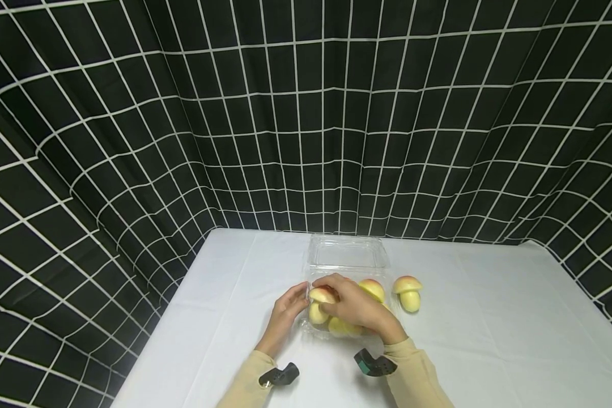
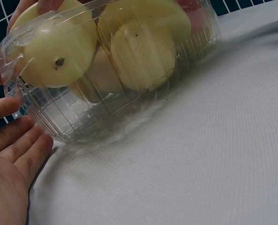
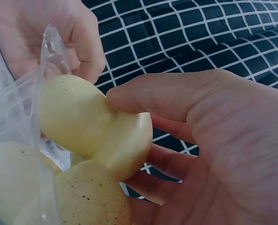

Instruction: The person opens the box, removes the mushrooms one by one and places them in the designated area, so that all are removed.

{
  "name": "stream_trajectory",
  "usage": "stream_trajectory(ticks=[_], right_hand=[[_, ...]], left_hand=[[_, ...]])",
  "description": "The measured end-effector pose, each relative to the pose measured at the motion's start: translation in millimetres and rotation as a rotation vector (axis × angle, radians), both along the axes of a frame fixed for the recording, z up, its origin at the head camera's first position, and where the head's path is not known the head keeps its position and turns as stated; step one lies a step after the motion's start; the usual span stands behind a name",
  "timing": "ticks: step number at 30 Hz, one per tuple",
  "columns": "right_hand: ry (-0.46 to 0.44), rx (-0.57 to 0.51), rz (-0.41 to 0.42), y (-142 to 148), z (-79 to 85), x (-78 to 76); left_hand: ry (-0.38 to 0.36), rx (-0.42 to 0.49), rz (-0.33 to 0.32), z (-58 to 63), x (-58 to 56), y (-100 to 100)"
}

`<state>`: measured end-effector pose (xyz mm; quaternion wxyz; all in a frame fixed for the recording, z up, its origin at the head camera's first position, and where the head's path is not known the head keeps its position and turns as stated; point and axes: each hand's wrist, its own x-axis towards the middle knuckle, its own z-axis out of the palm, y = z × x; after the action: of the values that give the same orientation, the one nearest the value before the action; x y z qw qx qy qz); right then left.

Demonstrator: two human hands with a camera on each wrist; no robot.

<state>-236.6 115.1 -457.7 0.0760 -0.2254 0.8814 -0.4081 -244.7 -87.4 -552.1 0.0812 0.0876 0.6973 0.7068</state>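
Note:
A clear plastic clamshell box (image 1: 315,333) stands on the table with its lid (image 1: 348,253) folded back, and several yellow toy mushrooms (image 1: 371,288) with reddish caps fill its base. My right hand (image 1: 356,305) reaches over the box and holds one mushroom (image 3: 78,115) at the box's left end, thumb on it and fingers behind the cap. Along that same end, my left hand (image 1: 285,309) rests its fairly straight fingers (image 2: 33,154) against the clear wall. In the left wrist view, mushroom stems show through the ribbed side.
Just right of the box, another mushroom (image 1: 409,293) lies on the white tablecloth (image 1: 489,328). A black curtain with a white grid (image 1: 336,113) hangs behind the table and along both sides.

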Motion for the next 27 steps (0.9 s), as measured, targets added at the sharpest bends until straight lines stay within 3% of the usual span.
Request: stream_trajectory(ticks=[27], right_hand=[[0.01,-0.109,-0.018,15,10.3,-1.1]], left_hand=[[0.003,-0.008,0.02,1.9,1.0,2]])
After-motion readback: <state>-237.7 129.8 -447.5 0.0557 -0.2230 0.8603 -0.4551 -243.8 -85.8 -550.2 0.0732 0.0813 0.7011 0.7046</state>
